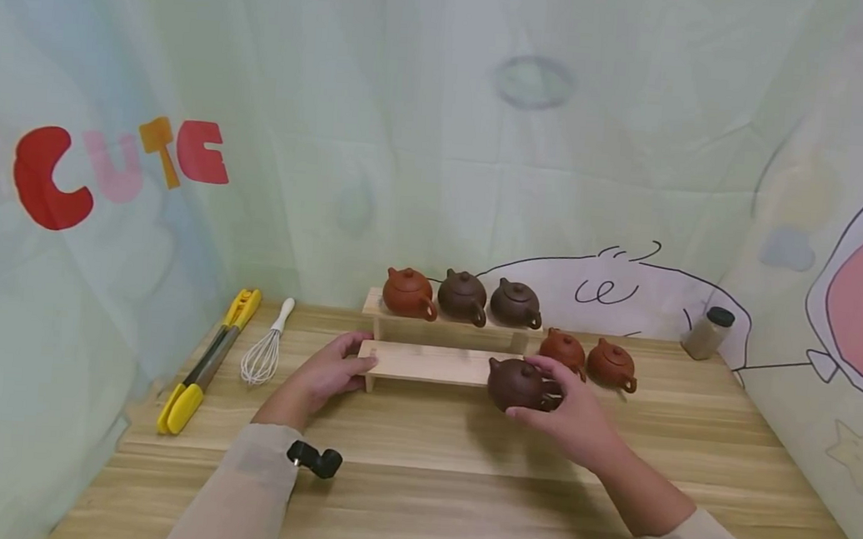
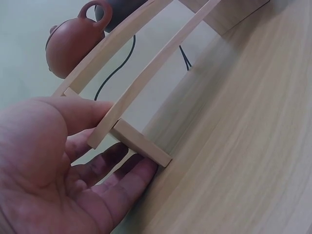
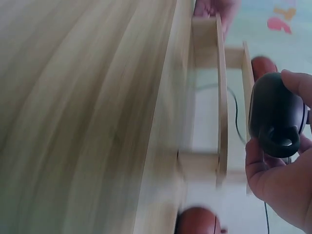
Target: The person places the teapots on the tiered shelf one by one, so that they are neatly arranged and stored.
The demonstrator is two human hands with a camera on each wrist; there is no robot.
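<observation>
My right hand [image 1: 575, 417] grips a dark brown teapot [image 1: 514, 384] at its handle side, in front of the right end of a two-tier wooden display stand [image 1: 432, 363]. In the right wrist view this teapot [image 3: 275, 105] is held above the table level, thumb on one side and fingers on the other. My left hand [image 1: 332, 369] holds the left end of the stand's lower step, thumb on the board and fingers against the leg [image 2: 141, 141]. On the upper step stand a reddish teapot [image 1: 407, 291] and two dark brown teapots, one in the middle [image 1: 463, 295], one on the right [image 1: 515, 302].
Two reddish teapots, a nearer one [image 1: 563, 350] and one farther right [image 1: 611, 364], stand on the table right of the stand. A black-lidded jar [image 1: 708, 334] is at the back right. Yellow-tipped tongs [image 1: 209, 362] and a white whisk [image 1: 265, 350] lie at the left.
</observation>
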